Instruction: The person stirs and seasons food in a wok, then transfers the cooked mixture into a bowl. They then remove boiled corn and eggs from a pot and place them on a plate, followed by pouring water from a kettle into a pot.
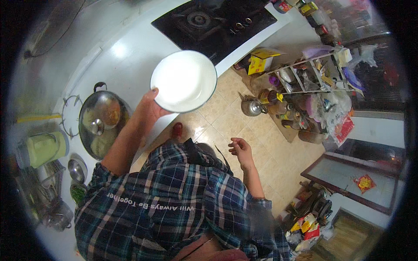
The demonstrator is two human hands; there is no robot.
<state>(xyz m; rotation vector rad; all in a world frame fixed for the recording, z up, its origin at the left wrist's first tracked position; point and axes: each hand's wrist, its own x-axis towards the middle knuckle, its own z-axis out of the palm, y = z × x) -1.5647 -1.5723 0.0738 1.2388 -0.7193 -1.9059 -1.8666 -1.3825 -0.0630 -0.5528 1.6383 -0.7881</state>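
Note:
My left hand (151,106) grips a white bowl (183,80) with a thin dark rim, its thumb on the near edge. The bowl is held in the air past the counter edge, in front of the black gas hob (225,39), and its inside looks bare. My right hand (241,150) hangs over the tiled floor with fingers loosely curled and apart, holding nothing. Left of my left forearm, a large round wok (94,143) sits on the white counter (130,49). A shiny metal piece (97,127) shows within it; glare hides its exact contents.
A wire ring (62,114), green container (49,148), metal bowl (77,169) and bowl of chopped greens (78,194) crowd the left counter. On the floor at right stand a metal kettle (251,107), several bottles (287,114) and a loaded rack (313,76).

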